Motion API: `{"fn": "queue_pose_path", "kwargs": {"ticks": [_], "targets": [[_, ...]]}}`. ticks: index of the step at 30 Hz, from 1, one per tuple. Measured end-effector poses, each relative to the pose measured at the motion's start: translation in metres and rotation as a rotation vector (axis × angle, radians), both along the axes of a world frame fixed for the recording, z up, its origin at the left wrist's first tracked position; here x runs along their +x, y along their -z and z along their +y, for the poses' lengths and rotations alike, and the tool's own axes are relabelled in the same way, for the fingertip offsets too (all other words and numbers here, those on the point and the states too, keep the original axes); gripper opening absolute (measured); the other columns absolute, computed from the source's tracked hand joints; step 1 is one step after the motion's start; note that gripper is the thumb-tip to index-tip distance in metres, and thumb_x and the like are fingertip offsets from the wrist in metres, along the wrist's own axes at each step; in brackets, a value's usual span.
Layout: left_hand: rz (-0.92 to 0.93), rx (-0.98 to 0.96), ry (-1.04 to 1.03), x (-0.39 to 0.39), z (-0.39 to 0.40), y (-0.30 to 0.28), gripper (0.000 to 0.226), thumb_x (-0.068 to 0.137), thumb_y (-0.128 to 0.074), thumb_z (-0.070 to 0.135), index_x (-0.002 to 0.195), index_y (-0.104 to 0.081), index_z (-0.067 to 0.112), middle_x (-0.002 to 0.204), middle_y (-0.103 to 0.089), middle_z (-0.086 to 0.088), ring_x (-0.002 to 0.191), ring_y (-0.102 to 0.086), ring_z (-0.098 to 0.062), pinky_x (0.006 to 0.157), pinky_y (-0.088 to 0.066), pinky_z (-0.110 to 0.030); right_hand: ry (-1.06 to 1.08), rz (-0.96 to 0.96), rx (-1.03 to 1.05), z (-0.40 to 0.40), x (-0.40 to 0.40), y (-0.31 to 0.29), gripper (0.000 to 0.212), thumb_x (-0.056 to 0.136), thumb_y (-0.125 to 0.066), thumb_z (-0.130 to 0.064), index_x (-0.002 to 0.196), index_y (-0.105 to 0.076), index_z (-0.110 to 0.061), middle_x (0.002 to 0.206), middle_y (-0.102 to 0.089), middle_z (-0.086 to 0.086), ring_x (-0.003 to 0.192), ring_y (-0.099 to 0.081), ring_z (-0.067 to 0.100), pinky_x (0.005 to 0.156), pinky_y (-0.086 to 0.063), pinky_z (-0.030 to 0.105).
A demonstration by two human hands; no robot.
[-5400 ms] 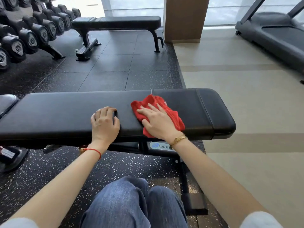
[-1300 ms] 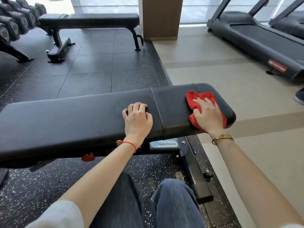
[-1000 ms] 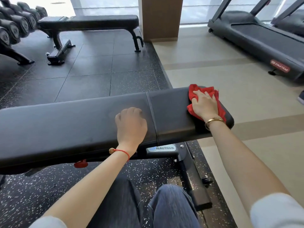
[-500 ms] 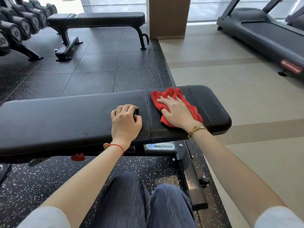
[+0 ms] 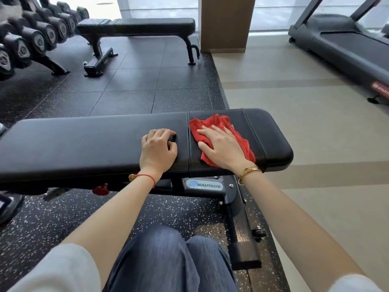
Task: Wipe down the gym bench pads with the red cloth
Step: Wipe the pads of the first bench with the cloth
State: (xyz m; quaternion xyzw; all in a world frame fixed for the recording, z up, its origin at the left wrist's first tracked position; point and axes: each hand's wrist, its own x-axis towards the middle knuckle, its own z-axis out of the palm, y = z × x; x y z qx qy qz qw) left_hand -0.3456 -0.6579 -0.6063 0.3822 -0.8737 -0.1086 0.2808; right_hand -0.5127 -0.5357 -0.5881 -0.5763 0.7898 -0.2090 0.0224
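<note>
Right hand (image 5: 223,149) presses red cloth (image 5: 211,123) flat on the bench pad (image 5: 268,135), left hand (image 5: 157,149) curled alongside.

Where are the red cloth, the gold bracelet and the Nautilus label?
red cloth (image 5: 207,122), head view, exposed upper fold.
gold bracelet (image 5: 251,170), head view, band on the wrist.
Nautilus label (image 5: 208,185), head view, printed lettering.

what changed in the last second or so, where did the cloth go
The right hand slid the red cloth left along the short pad, from its far right end back to beside the seam. The left hand stayed put, fingers curled, resting on the long pad.
</note>
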Motion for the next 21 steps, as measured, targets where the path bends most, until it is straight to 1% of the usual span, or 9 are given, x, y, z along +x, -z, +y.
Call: {"fn": "queue_pose_path", "kwargs": {"ticks": [3, 8, 10, 12, 14, 16, 18, 19, 21], "targets": [[0.006, -0.003, 0.007, 0.000, -0.001, 0.001, 0.031, 0.087, -0.054, 0.015, 0.114, -0.067, 0.021, 0.120, -0.067, 0.003, 0.118, -0.053, -0.022, 0.105, -0.035, -0.041, -0.003, -0.019, 0.014, -0.001, -0.001, 0.000, 0.046, 0.099, -0.032, -0.046, 0.140, -0.046, -0.031, 0.153, -0.038, -0.009, 0.146, -0.025, 0.015, 0.122, -0.008, 0.038], [-0.001, 0.007, 0.005, -0.001, 0.000, 0.001, 0.030, 0.087, -0.054, 0.015, 0.114, -0.067, 0.020, 0.119, -0.067, 0.004, 0.117, -0.053, -0.022, 0.105, -0.035, -0.041, -0.023, -0.115, 0.007, 0.001, -0.002, -0.003, 0.047, 0.101, -0.022, -0.037, 0.142, -0.045, -0.030, 0.154, -0.038, -0.008, 0.146, -0.024, 0.013, 0.122, -0.007, 0.038], [-0.002, 0.004, 0.001, -0.001, 0.000, 0.001, 0.030, 0.087, -0.054, 0.014, 0.114, -0.066, 0.020, 0.119, -0.067, 0.004, 0.117, -0.053, -0.022, 0.105, -0.035, -0.041, -0.025, -0.176, -0.071, 0.003, -0.003, -0.005, 0.044, 0.102, -0.028, -0.030, 0.141, -0.047, -0.025, 0.151, -0.042, -0.004, 0.145, -0.027, 0.014, 0.122, -0.012, 0.039], [-0.012, 0.002, 0.001, -0.002, 0.001, 0.001, 0.031, 0.086, -0.053, 0.014, 0.114, -0.066, 0.020, 0.119, -0.066, 0.003, 0.117, -0.052, -0.022, 0.104, -0.035, -0.041, 0.006, -0.224, -0.207, 0.007, -0.006, -0.006, 0.040, 0.100, -0.040, -0.020, 0.138, -0.051, -0.017, 0.149, -0.044, 0.003, 0.144, -0.030, 0.019, 0.121, -0.017, 0.039], [-0.023, -0.007, -0.001, -0.002, 0.002, 0.001, 0.031, 0.086, -0.053, 0.014, 0.114, -0.065, 0.020, 0.119, -0.066, 0.003, 0.117, -0.052, -0.023, 0.103, -0.035, -0.041, 0.112, -0.186, -0.281, 0.015, -0.009, -0.005, 0.042, 0.095, -0.051, -0.017, 0.136, -0.052, -0.013, 0.149, -0.043, 0.007, 0.143, -0.028, 0.024, 0.121, -0.018, 0.038], [-0.028, -0.019, -0.006, -0.002, 0.003, 0.001, 0.031, 0.086, -0.053, 0.014, 0.113, -0.065, 0.020, 0.119, -0.066, 0.003, 0.116, -0.053, -0.024, 0.103, -0.035, -0.041, 0.277, -0.098, -0.209, 0.022, -0.016, -0.003, 0.050, 0.092, -0.055, -0.030, 0.139, -0.048, -0.014, 0.151, -0.040, 0.007, 0.144, -0.024, 0.027, 0.120, -0.017, 0.039], [-0.041, -0.027, -0.010, -0.003, 0.003, 0.002, 0.031, 0.086, -0.053, 0.014, 0.114, -0.065, 0.019, 0.120, -0.066, 0.002, 0.116, -0.053, -0.024, 0.102, -0.035, -0.041, 0.405, -0.072, -0.031, 0.027, -0.026, -0.001, 0.066, 0.090, -0.053, -0.050, 0.144, -0.041, -0.014, 0.154, -0.033, 0.009, 0.146, -0.018, 0.030, 0.120, -0.015, 0.042], [-0.047, -0.028, -0.010, -0.003, 0.004, 0.002, 0.031, 0.086, -0.053, 0.014, 0.114, -0.064, 0.019, 0.121, -0.065, 0.002, 0.117, -0.053, -0.025, 0.103, -0.035, -0.041, 0.431, -0.090, 0.042, 0.029, -0.029, -0.001, 0.072, 0.089, -0.051, -0.057, 0.145, -0.039, -0.013, 0.155, -0.031, 0.010, 0.146, -0.016, 0.031, 0.121, -0.013, 0.043], [-0.053, -0.033, -0.009, -0.003, 0.004, 0.002, 0.031, 0.086, -0.052, 0.014, 0.115, -0.064, 0.019, 0.121, -0.065, 0.001, 0.117, -0.053, -0.025, 0.103, -0.036, -0.041, 0.428, -0.104, 0.083, 0.029, -0.030, 0.000, 0.074, 0.089, -0.049, -0.061, 0.143, -0.042, -0.011, 0.155, -0.031, 0.012, 0.146, -0.016, 0.033, 0.121, -0.013, 0.043]]}}
